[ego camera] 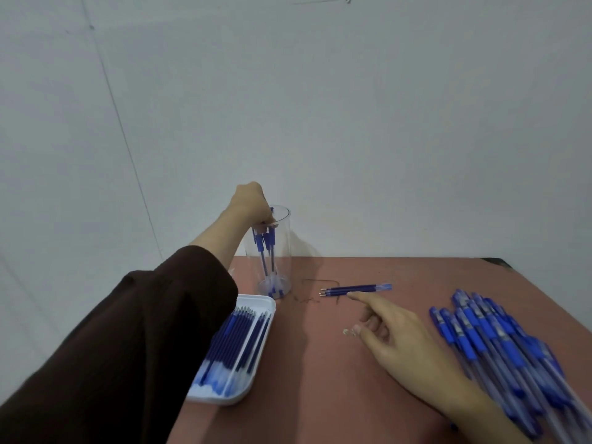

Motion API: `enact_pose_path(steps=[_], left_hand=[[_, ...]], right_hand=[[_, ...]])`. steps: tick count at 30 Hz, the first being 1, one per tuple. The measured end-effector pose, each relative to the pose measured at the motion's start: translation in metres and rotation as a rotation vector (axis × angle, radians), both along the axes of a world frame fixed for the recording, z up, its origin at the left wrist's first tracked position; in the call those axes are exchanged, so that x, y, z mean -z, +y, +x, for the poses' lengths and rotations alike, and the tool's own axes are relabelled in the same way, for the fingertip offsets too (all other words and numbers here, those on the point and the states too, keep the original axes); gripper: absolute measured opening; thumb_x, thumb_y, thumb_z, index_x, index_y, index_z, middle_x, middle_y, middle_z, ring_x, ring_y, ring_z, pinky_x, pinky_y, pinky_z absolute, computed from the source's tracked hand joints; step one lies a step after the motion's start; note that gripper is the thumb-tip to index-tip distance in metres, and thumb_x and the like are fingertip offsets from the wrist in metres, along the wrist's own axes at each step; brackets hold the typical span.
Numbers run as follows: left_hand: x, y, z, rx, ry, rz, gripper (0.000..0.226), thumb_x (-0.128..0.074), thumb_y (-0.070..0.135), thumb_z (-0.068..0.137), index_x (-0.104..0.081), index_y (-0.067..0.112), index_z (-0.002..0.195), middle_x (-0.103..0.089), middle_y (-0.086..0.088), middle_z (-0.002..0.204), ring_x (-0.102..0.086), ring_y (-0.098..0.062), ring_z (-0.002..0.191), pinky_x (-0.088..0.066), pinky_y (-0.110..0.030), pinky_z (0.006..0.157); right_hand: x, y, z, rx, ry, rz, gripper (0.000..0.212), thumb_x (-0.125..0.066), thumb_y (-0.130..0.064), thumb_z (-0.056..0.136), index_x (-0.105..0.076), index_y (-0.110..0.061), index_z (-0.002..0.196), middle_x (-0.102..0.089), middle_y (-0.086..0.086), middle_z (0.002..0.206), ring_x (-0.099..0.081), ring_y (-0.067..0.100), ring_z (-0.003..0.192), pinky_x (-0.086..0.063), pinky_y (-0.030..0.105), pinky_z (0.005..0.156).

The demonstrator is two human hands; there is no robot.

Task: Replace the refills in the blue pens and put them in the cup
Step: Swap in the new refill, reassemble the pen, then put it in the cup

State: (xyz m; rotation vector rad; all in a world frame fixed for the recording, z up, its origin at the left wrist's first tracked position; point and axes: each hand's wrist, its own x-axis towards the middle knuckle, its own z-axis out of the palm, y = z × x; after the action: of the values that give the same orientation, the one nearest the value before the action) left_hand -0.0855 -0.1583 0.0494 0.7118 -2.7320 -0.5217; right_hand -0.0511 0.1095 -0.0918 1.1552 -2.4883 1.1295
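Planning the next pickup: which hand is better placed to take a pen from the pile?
Right hand: open and beside the pen pile. The left hand is far off at the cup.

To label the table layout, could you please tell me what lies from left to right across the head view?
The white tray of refills → clear cup holding pens → loose refills → pile of blue pens.

The cup (284, 248) stands behind the tray (258, 300), loose refills (355, 289) to its right, pens (490, 341) far right.
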Motion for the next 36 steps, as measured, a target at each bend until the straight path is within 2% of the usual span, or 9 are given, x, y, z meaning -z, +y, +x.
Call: enact_pose_path(steps=[5,8,10,13,18,24,29,34,36], left_hand=[[-0.001,0.000,0.000,0.003,0.028,-0.010,0.023,-0.078,0.015,0.074,-0.057,0.008,0.075,-0.054,-0.004,0.067,-0.055,-0.020,0.070,-0.043,-0.022,0.050],[-0.004,0.001,0.002,0.013,0.057,-0.002,0.032,-0.078,0.012,0.075,-0.048,0.011,0.065,-0.049,-0.003,0.067,-0.055,-0.023,0.073,-0.048,-0.027,0.059],[-0.007,0.002,0.003,0.024,0.056,0.000,0.032,-0.079,0.011,0.074,-0.048,0.010,0.064,-0.050,-0.003,0.065,-0.055,-0.023,0.067,-0.048,-0.024,0.056],[-0.011,0.003,0.007,0.029,0.054,-0.016,0.022,-0.079,0.009,0.075,-0.057,0.005,0.076,-0.053,-0.006,0.070,-0.058,-0.024,0.066,-0.045,-0.020,0.048],[-0.015,0.006,0.012,0.043,0.105,-0.022,0.017,-0.066,0.002,0.081,-0.057,-0.004,0.093,-0.061,-0.018,0.087,-0.062,-0.033,0.069,-0.057,-0.038,0.075],[-0.015,0.041,0.037,0.077,0.283,-0.220,0.014,-0.053,0.014,0.087,-0.059,0.008,0.098,-0.061,-0.010,0.089,-0.061,-0.030,0.078,-0.044,-0.030,0.064],[0.032,0.097,0.063,0.246,0.380,0.067,0.008,-0.058,0.025,0.085,-0.062,0.020,0.087,-0.067,0.000,0.080,-0.064,-0.022,0.080,-0.053,-0.034,0.075],[0.100,0.137,0.076,0.325,0.324,0.329,0.002,-0.062,0.022,0.084,-0.062,0.025,0.084,-0.060,0.012,0.068,-0.060,-0.008,0.068,-0.044,-0.021,0.067],[0.120,0.141,0.077,0.324,0.347,0.391,0.008,-0.062,0.019,0.084,-0.063,0.025,0.088,-0.059,0.013,0.061,-0.056,0.001,0.060,-0.040,-0.015,0.061]], right_hand=[[0.000,0.000,0.000,0.005,-0.002,-0.007,0.042,-0.059,-0.027,0.088,-0.047,-0.051,0.120,-0.056,-0.017,0.090,-0.055,0.001,0.089,-0.045,0.019,0.072],[-0.001,0.001,0.000,0.011,0.004,-0.007,0.041,-0.059,-0.025,0.089,-0.049,-0.048,0.121,-0.057,-0.016,0.089,-0.055,0.000,0.088,-0.045,0.018,0.071],[-0.002,0.001,-0.001,0.017,0.002,-0.008,0.041,-0.059,-0.025,0.089,-0.049,-0.047,0.122,-0.057,-0.016,0.089,-0.054,-0.001,0.088,-0.045,0.017,0.071],[-0.002,0.002,-0.001,0.033,-0.008,-0.005,0.040,-0.058,-0.026,0.089,-0.050,-0.046,0.122,-0.057,-0.016,0.090,-0.053,0.000,0.088,-0.045,0.016,0.070],[-0.002,0.003,-0.003,0.048,-0.012,-0.011,0.038,-0.059,-0.023,0.089,-0.053,-0.041,0.122,-0.057,-0.015,0.089,-0.054,0.002,0.088,-0.044,0.015,0.069],[-0.007,0.007,-0.005,0.153,0.042,-0.061,0.027,-0.063,-0.016,0.087,-0.065,-0.028,0.111,-0.057,-0.013,0.080,-0.052,-0.001,0.076,-0.037,0.006,0.067],[-0.012,0.016,-0.007,0.368,0.121,0.049,0.022,-0.061,-0.017,0.086,-0.066,-0.023,0.106,-0.053,-0.011,0.080,-0.051,0.011,0.083,-0.037,0.027,0.071],[-0.021,0.027,-0.006,0.569,0.068,0.249,0.025,-0.052,-0.021,0.089,-0.061,-0.017,0.112,-0.062,0.000,0.103,-0.053,0.020,0.099,-0.040,0.030,0.069],[-0.023,0.027,-0.002,0.608,0.041,0.330,0.023,-0.051,-0.028,0.092,-0.062,-0.016,0.107,-0.065,0.002,0.102,-0.057,0.022,0.097,-0.042,0.030,0.066]])
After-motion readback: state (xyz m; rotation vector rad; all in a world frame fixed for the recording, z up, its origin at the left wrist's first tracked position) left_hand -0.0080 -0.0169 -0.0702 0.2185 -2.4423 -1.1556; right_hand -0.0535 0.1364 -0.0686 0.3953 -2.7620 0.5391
